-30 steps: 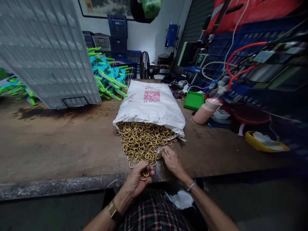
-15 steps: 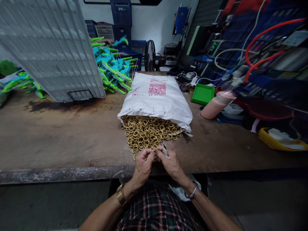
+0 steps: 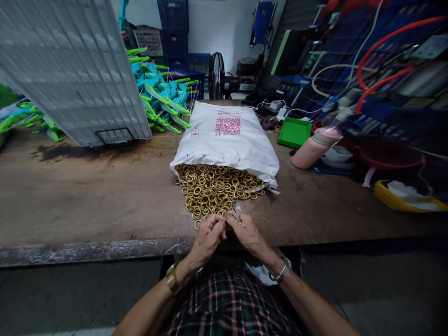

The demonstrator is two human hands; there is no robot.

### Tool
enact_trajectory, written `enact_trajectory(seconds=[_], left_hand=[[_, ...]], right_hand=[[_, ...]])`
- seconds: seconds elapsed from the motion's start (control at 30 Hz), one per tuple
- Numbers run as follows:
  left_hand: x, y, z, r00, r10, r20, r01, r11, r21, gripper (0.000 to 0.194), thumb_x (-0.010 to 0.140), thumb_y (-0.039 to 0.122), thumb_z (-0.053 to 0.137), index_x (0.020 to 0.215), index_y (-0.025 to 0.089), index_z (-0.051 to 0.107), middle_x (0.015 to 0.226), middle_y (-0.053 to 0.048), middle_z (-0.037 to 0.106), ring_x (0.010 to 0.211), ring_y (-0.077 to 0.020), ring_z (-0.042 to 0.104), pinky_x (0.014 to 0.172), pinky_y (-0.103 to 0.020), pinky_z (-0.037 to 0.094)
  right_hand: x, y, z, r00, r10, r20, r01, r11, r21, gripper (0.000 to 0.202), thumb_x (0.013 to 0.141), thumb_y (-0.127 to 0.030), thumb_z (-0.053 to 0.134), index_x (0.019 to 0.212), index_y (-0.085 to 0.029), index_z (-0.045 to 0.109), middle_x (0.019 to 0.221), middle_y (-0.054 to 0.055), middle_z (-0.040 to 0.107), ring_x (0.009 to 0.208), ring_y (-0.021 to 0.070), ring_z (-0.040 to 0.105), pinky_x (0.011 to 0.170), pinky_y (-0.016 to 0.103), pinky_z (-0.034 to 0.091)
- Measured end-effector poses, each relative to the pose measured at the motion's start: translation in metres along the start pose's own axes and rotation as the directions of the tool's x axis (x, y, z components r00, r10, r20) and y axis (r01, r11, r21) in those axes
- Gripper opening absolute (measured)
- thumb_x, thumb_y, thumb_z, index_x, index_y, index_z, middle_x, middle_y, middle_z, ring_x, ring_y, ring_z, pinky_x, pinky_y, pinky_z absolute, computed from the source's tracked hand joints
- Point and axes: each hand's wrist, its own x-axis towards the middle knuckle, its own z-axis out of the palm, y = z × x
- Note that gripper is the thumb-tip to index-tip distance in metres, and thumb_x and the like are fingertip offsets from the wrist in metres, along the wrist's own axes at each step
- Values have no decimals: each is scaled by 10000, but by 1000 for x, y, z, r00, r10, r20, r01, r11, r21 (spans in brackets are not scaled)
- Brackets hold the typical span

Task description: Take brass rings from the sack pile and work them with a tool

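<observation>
A white sack with red print lies on the table, its open mouth facing me. Many gold rings spill out of it toward my hands. My left hand is closed at the near edge of the pile, thumb and fingers pinched on what looks like a ring, mostly hidden by the fingertips. Close beside it, my right hand is closed round a small pale tool whose tip points up and away. The fingertips of both hands nearly meet.
A grey plastic crate stands at the left, with green and teal plastic pieces behind it. On the right are a green tray, a pink bottle and a yellow basket. A black fan stands behind.
The tool in my right hand has tilted lower, and my fingertips have shifted slightly. Behind the crate, a teal piece has risen near a person's hand. The view has shifted a little.
</observation>
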Motion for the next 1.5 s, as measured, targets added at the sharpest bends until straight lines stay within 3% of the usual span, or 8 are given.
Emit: enact_trajectory(seconds=[0.1, 0.27, 0.37, 0.5, 0.63, 1.07, 1.3, 1.5], left_hand=[[-2, 0, -1, 986, -122, 109, 141, 973, -181, 306, 767, 487, 527, 801, 183, 512, 534, 69, 470, 368, -46, 275, 358, -181, 184], [-3, -3, -2, 986, -120, 117, 147, 952, -268, 315, 750, 488, 562, 770, 182, 490, 558, 71, 460, 384, -32, 277, 364, -169, 168], [-3, -5, -2, 992, -102, 79, 118, 962, -246, 318, 756, 491, 554, 734, 181, 484, 546, 72, 443, 385, -34, 275, 365, -175, 174], [-3, -1, -2, 997, -75, 31, 80, 979, -186, 336, 750, 503, 553, 703, 179, 479, 513, 77, 414, 387, -39, 266, 376, -186, 179], [-4, 2, -1, 999, -48, 5, 49, 990, -134, 358, 731, 523, 560, 716, 174, 481, 520, 72, 418, 409, -45, 283, 400, -193, 196], [-7, -7, -5, 999, 43, 28, -43, 999, -18, 341, 803, 501, 489, 687, 183, 447, 560, 58, 434, 447, -59, 312, 423, -199, 234], [-24, 10, -1, 970, -75, 229, 124, 970, -210, 338, 799, 499, 512, 738, 167, 504, 585, 35, 487, 417, -40, 334, 381, -177, 206], [-14, 4, -6, 980, -153, 129, 197, 850, -489, 286, 757, 429, 589, 736, 153, 518, 703, -7, 562, 454, -46, 412, 361, -155, 254]], right_hand=[[0, 1, 0, 999, 16, 41, -18, 999, 44, 276, 763, -414, 435, 619, -185, 490, 570, -27, 443, 570, 115, 399, 551, 235, 338], [3, 6, -1, 998, 47, 41, -50, 995, 81, 251, 776, -388, 425, 687, -180, 534, 572, -29, 478, 540, 108, 413, 551, 231, 344], [-1, 9, -3, 1000, 12, -3, -12, 997, -76, 223, 794, -339, 401, 730, -181, 545, 568, -22, 485, 547, 115, 429, 557, 231, 337], [-11, 10, -4, 982, -139, 126, 176, 915, -363, 163, 790, -220, 365, 707, -189, 502, 578, -14, 469, 528, 112, 386, 530, 231, 280], [-16, 9, 0, 968, -181, 171, 246, 809, -534, 150, 719, -119, 376, 748, -183, 509, 638, 21, 545, 561, 130, 430, 545, 249, 255], [-14, 2, -1, 972, -115, 206, 224, 726, -650, 260, 683, -58, 384, 860, -164, 542, 702, 55, 621, 592, 145, 497, 553, 252, 251], [12, 25, -27, 995, -101, -27, 50, 690, -722, 198, 808, -151, 379, 852, -170, 572, 652, 49, 591, 548, 135, 454, 538, 264, 221], [32, 30, -21, 980, -172, -100, 70, 768, -637, 211, 858, -284, 377, 789, -192, 555, 622, 13, 559, 555, 128, 437, 545, 244, 246]])
